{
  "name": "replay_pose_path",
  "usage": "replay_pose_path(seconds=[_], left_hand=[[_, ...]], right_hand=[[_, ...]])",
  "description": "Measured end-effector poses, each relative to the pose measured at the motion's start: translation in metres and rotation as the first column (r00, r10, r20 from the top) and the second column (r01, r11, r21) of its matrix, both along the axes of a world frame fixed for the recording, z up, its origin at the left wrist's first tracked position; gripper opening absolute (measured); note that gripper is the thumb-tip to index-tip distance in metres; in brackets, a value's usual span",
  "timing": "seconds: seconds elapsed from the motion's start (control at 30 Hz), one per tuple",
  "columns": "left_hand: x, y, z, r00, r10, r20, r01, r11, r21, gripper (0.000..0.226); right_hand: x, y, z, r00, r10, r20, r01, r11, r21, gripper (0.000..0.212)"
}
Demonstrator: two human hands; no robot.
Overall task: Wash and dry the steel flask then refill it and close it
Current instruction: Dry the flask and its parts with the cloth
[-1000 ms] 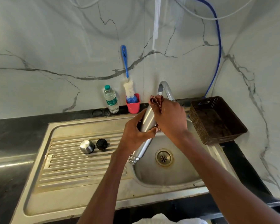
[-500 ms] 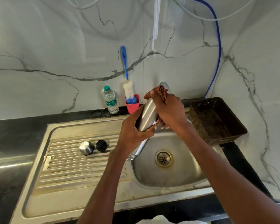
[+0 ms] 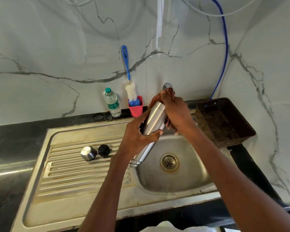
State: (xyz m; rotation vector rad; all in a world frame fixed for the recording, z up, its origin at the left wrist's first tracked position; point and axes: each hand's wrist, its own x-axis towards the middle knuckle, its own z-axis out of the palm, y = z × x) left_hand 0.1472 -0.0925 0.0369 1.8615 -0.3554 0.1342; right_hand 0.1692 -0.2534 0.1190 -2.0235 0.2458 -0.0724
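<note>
Steel flask sits tilted over the sink bowl, base up toward the wall, open threaded mouth down-left over the bowl's edge. Left hand is wrapped round the body at mid-length, fingers and thumb curled on the steel. Right hand is bunched on a reddish checked cloth and presses it against the flask's upper end and side; cloth shows above and below the fingers.

Progress, judged from this: looks like the drying step. Flask is open, held mouth-down as if drained, cloth on the outside w/ no water visibly running. So wash prob. done, dry underway. Left: finish wiping, refill, then close. Steel cap and black stopper lie side by side on the ribbed drainboard, well apart from the flask, not yet fitted. Water bottle by the wall could be the refill source, can't say.

Room and edges: tap arches just behind the right hand, mostly hidden by cloth, so lifting the flask's base back risks a knock. Brown basket stands near the right forearm on the counter, tight on that side. Pink cup w/ bottle brush is just beside the flask's top on the left. Most open room is to the left over the drainboard and down into the bowl. Sink's front rim is near the forearms.
</note>
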Motion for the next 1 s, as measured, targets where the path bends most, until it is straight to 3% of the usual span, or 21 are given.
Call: replay_pose_path(seconds=[0.07, 0.13, 0.27, 0.37, 0.5, 0.57, 0.67, 0.73, 0.77, 0.8, 0.83, 0.87, 0.9, 0.93, 1.0], left_hand=[[-0.003, -0.002, -0.003, 0.999, 0.028, -0.042, -0.032, 0.997, -0.076, 0.073], [-0.004, -0.012, -0.002, 0.988, 0.145, -0.059, -0.152, 0.976, -0.152, 0.066], [0.004, -0.031, 0.002, 0.943, 0.253, -0.217, -0.321, 0.864, -0.389, 0.048], [0.015, -0.027, 0.005, 0.923, 0.197, -0.331, -0.357, 0.759, -0.544, 0.070], [0.021, -0.018, 0.000, 0.906, 0.167, -0.388, -0.375, 0.740, -0.559, 0.069], [0.025, -0.015, -0.005, 0.873, 0.199, -0.445, -0.445, 0.698, -0.561, 0.071], [0.035, -0.008, -0.011, 0.783, 0.278, -0.557, -0.601, 0.570, -0.561, 0.082], [0.040, -0.006, -0.014, 0.742, 0.334, -0.581, -0.659, 0.522, -0.541, 0.073], [0.041, -0.007, -0.015, 0.716, 0.380, -0.586, -0.691, 0.503, -0.519, 0.067], [0.041, -0.010, -0.017, 0.682, 0.441, -0.584, -0.729, 0.480, -0.488, 0.063], [0.041, -0.014, -0.017, 0.633, 0.510, -0.582, -0.773, 0.455, -0.442, 0.062], [0.040, -0.018, -0.017, 0.586, 0.572, -0.574, -0.810, 0.427, -0.402, 0.063], [0.039, -0.022, -0.015, 0.545, 0.619, -0.565, -0.838, 0.398, -0.372, 0.063], [0.039, -0.023, -0.015, 0.515, 0.645, -0.565, -0.857, 0.370, -0.359, 0.064], [0.044, -0.020, -0.016, 0.472, 0.637, -0.610, -0.881, 0.311, -0.357, 0.065]], right_hand=[[0.001, -0.009, 0.003, 0.970, 0.071, -0.231, 0.033, 0.908, 0.417, 0.066], [-0.007, -0.003, -0.006, 0.955, 0.145, -0.259, 0.046, 0.791, 0.610, 0.073], [-0.024, 0.028, -0.028, 0.975, 0.184, -0.128, -0.074, 0.803, 0.591, 0.063], [-0.036, 0.034, -0.043, 0.972, 0.175, -0.159, -0.065, 0.843, 0.533, 0.063], [-0.050, 0.030, -0.061, 0.934, 0.261, -0.246, -0.066, 0.798, 0.599, 0.070], [-0.055, 0.023, -0.069, 0.890, 0.323, -0.321, -0.021, 0.733, 0.680, 0.077], [-0.064, 0.008, -0.085, 0.865, 0.360, -0.350, 0.102, 0.556, 0.825, 0.083], [-0.071, 0.003, -0.090, 0.860, 0.372, -0.349, 0.145, 0.477, 0.867, 0.079], [-0.073, 0.005, -0.094, 0.864, 0.367, -0.345, 0.141, 0.483, 0.864, 0.075], [-0.075, 0.012, -0.094, 0.879, 0.347, -0.326, 0.090, 0.552, 0.829, 0.069], [-0.076, 0.020, -0.095, 0.911, 0.300, -0.282, -0.013, 0.705, 0.709, 0.063], [-0.078, 0.027, -0.095, 0.949, 0.240, -0.203, -0.125, 0.880, 0.458, 0.056], [-0.080, 0.033, -0.097, 0.972, 0.213, -0.095, -0.200, 0.971, 0.130, 0.053], [-0.082, 0.038, -0.100, 0.971, 0.237, -0.017, -0.236, 0.958, -0.161, 0.058], [-0.091, 0.044, -0.105, 0.956, 0.287, 0.053, -0.215, 0.815, -0.538, 0.074]])
